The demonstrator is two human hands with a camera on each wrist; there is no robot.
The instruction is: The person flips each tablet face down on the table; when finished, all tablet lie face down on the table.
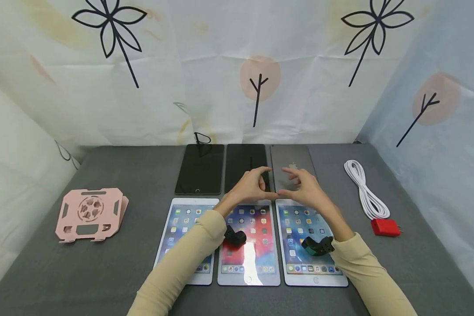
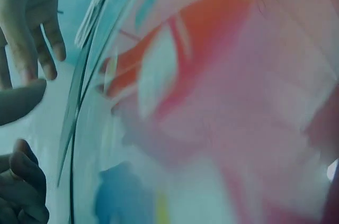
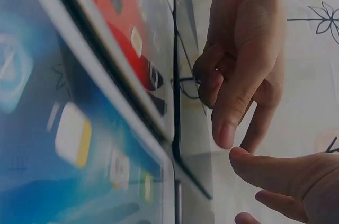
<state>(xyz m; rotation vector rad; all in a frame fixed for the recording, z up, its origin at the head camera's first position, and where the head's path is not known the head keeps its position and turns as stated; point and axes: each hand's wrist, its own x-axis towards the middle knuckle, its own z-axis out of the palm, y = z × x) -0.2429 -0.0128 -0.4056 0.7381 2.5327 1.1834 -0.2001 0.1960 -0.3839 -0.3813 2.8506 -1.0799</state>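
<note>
My left hand [image 1: 250, 186] and right hand [image 1: 305, 189] face each other above the tablets, holding nothing. Their thumb tips meet or nearly meet, while the index fingers point inward with a gap between them. In the right wrist view the left hand [image 3: 246, 49] comes from above and the right hand [image 3: 296, 181] from the lower right. Below are three white tablets with lit screens: a left one [image 1: 181, 219], a middle one [image 1: 266, 245] and a right one [image 1: 296, 228]. Behind them lie two dark-screened tablets [image 1: 201, 169] [image 1: 241, 158] and a grey tablet [image 1: 288, 154], back upward.
A pink stand [image 1: 88, 213] with a round cutout pattern is at the left. On the right are a coiled white cable [image 1: 365, 191] and a red plug adapter [image 1: 386, 228]. Patterned white cloth [image 1: 221, 79] hangs behind the grey tabletop [image 1: 130, 259].
</note>
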